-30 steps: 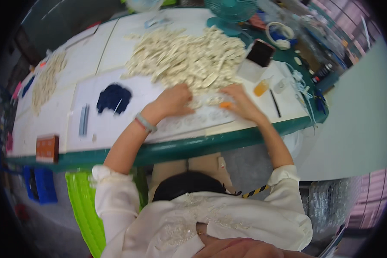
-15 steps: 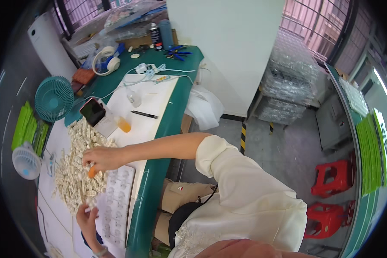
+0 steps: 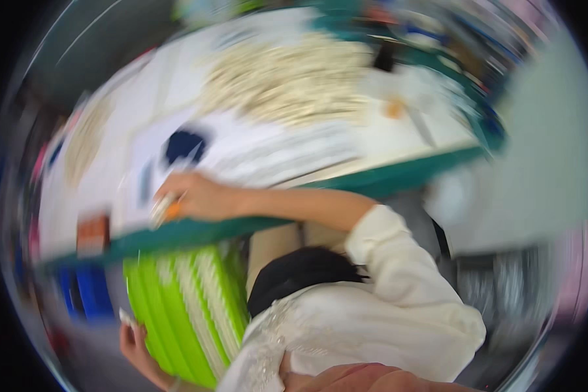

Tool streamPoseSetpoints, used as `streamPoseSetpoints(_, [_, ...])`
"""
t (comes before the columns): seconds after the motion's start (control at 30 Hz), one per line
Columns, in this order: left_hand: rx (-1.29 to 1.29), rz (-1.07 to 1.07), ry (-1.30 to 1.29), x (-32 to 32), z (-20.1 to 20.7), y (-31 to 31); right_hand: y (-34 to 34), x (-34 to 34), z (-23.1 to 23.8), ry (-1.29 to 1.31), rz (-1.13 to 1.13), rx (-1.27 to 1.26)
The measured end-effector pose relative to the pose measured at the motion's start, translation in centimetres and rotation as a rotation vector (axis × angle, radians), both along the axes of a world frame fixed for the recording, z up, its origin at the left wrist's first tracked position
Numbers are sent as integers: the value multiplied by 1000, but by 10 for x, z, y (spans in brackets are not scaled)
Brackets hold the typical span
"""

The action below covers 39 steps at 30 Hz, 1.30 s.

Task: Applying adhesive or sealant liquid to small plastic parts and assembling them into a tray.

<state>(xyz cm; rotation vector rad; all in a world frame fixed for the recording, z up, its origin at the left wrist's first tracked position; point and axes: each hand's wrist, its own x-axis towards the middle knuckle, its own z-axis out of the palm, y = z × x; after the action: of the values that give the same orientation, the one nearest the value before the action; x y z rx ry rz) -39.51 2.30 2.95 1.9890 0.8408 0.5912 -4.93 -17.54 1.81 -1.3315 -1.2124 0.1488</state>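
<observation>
My right hand (image 3: 202, 196) is closed over the table's near edge, gripping an orange item (image 3: 173, 210) together with small whitish pieces (image 3: 160, 210); motion blur hides their exact kind. Lower left, my left hand (image 3: 137, 346) pinches a small white piece (image 3: 125, 318) between its fingertips, beside the left edge of a bright green tray (image 3: 163, 313). Long rows of small white pieces (image 3: 209, 294) lie in that tray, below the table's level. A large loose heap of cream-coloured pieces (image 3: 287, 81) covers the far middle of the tabletop.
A white tray with rows of hollows (image 3: 300, 153) lies before the heap, near a dark blue item (image 3: 186, 145). A reddish-brown block (image 3: 93, 233) sits at the near left edge. Below stands a blue crate-like object (image 3: 85, 291). An orange bottle (image 3: 393, 106) stands to the right.
The view has swung left, bringing in the green tray. My right hand has left the heap with the orange item and pieces; my left hand has moved from the table to beside the tray.
</observation>
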Motion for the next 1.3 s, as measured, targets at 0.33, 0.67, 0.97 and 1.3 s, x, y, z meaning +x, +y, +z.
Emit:
streamPoseSetpoints(0.33, [-282,908,-197,-213,-93,-93,121,-87,-89,-155,80,-525])
streamPoseSetpoints(0.67, [-104,1152,237,-218,-127,-104,178,-153,-167,-423,101,-445])
streamPoseSetpoints(0.97, [75,1356,534,-213,-133,-110,161,-149,-139,-680,70,-474])
streamPoseSetpoints(1.3, [183,1273,793,-197,-159,-104,53,-97,-98,-302,161,-656])
